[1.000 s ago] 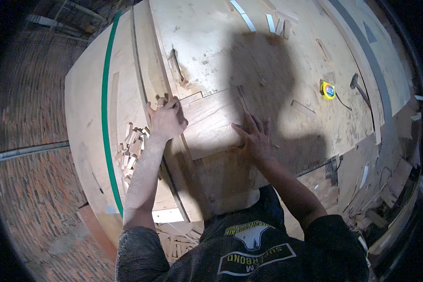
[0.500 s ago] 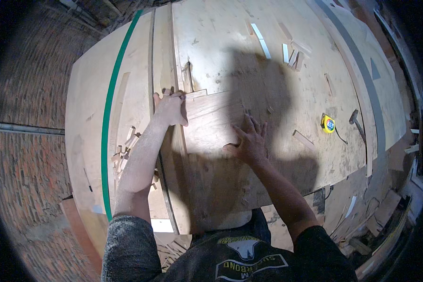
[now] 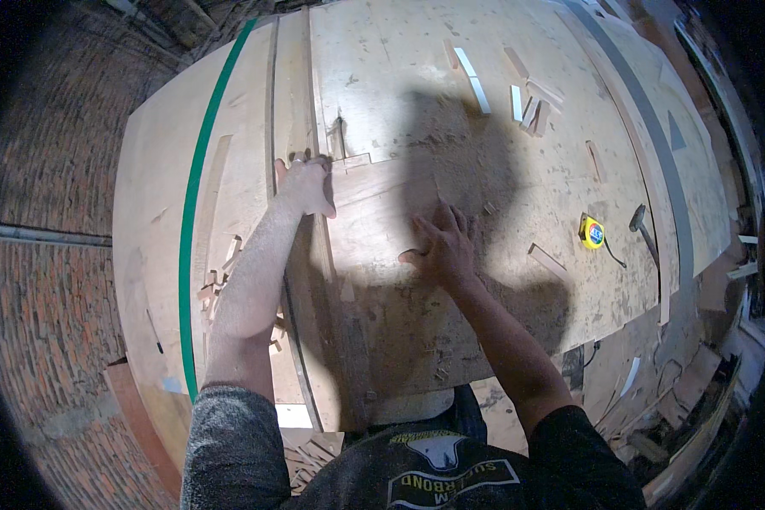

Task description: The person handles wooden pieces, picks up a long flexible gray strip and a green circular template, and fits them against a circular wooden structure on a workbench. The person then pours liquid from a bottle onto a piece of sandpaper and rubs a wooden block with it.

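My left hand [image 3: 303,187] curls its fingers over a long wooden strip [image 3: 314,93], beside the left edge of a thin rectangular wooden board [image 3: 367,212]. My right hand [image 3: 438,246] rests on the board's lower right part, fingers spread and slightly bent, partly in my shadow. A narrow wooden piece [image 3: 357,159] lies along the board's far edge. Small wooden offcuts [image 3: 229,253] are heaped to the left, partly hidden by my left forearm.
The large plywood worktop [image 3: 365,68] carries a yellow tape measure [image 3: 592,231], a hammer [image 3: 642,225], loose pale strips [image 3: 476,85] and a long green band [image 3: 194,212]. A brick surface [image 3: 51,340] lies beyond its left side, scrap wood [image 3: 688,391] at the lower right.
The view has shifted, so the far part of the worktop shows more. My hands stay on the strip and board; my right thumb now reaches further left.
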A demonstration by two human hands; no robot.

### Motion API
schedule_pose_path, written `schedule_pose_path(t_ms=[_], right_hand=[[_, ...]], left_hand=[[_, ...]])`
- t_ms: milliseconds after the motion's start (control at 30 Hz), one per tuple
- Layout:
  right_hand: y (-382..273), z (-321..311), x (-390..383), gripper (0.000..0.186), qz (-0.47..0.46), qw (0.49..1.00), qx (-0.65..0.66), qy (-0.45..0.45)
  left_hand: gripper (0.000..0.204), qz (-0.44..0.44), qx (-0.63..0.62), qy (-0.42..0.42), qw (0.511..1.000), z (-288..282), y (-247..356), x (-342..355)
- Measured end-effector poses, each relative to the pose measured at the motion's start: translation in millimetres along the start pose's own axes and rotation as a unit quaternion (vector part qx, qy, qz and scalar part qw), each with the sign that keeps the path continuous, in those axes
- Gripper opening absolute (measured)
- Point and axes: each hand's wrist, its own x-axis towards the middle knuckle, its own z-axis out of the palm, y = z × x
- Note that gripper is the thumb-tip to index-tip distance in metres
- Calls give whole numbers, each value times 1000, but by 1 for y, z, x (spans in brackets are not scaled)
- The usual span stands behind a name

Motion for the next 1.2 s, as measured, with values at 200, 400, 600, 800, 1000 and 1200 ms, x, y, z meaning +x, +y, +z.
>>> schedule_pose_path(t_ms=[200,400,600,800,1000,1200], right_hand=[[1,4,4,79,15,1000,5,-6],[8,7,5,81,14,1000,-8,-6],[6,-3,-5,87,4,998,-36,-41],[19,9,-76,82,-20,999,-18,-39],[12,6,-125,75,-11,1000,-9,-22],[20,15,-126,69,-35,999,-21,7]], left_hand=[[84,3,-23,18,1000,1,-1,6],[87,14,-37,-22,999,1,-3,18],[56,20,-44,43,998,15,-4,6],[31,22,-46,52,997,46,11,-41],[14,61,-87,220,970,80,26,-90],[29,-98,-559,233,790,79,50,-131]])
